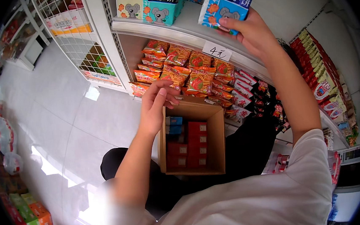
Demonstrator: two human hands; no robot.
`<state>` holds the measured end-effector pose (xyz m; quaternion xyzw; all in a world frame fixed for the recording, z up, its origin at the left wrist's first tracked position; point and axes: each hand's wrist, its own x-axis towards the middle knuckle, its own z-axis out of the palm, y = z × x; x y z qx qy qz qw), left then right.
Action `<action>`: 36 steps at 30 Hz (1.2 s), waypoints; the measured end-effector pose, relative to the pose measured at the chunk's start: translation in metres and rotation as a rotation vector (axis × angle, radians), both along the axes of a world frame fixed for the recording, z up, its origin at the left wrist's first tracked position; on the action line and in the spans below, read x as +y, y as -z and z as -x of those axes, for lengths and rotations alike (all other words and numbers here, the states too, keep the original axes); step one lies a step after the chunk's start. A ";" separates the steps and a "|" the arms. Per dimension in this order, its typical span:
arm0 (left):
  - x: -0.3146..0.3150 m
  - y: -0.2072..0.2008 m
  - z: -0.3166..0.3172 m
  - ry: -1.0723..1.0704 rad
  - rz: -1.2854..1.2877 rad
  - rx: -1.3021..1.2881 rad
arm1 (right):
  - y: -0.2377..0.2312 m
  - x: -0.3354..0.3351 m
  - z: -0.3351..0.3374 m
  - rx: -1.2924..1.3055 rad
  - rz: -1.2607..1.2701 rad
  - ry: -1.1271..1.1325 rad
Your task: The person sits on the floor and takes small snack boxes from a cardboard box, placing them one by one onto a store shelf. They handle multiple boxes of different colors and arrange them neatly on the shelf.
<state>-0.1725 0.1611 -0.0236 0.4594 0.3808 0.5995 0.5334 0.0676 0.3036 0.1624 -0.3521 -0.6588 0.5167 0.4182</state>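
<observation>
At the front of the upper shelf (187, 16), my right hand (252, 32) grips a blue biscuit box (227, 1) with a grey koala on it, thumb across its lower front. The box stands slightly tilted at the shelf's edge. My left hand (156, 106) holds nothing, fingers loosely bent and apart, over the far left corner of an open cardboard carton (219, 139). Inside the carton lie several red boxes (197, 143) and some blue ones (174, 125) at its far left. Cream (130, 6) and teal biscuit boxes (161, 8) stand farther left on that shelf.
Orange snack bags (181, 74) fill the lower shelf, under a white price card (217, 51). Red and yellow packets (319, 76) line a shelf on the right. A white wire rack (72, 28) stands left of the shelving, and stacked goods (32, 217) lie at the lower left.
</observation>
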 end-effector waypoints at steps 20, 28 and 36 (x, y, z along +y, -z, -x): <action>0.015 0.009 -0.012 0.058 0.115 0.087 | 0.064 0.220 0.029 -0.847 -0.377 0.579; 0.021 0.015 -0.019 0.092 0.110 0.154 | 0.069 0.221 0.026 -0.953 -0.372 0.644; 0.020 0.014 -0.031 0.108 0.086 0.225 | 0.047 0.207 0.003 -0.963 -0.247 0.506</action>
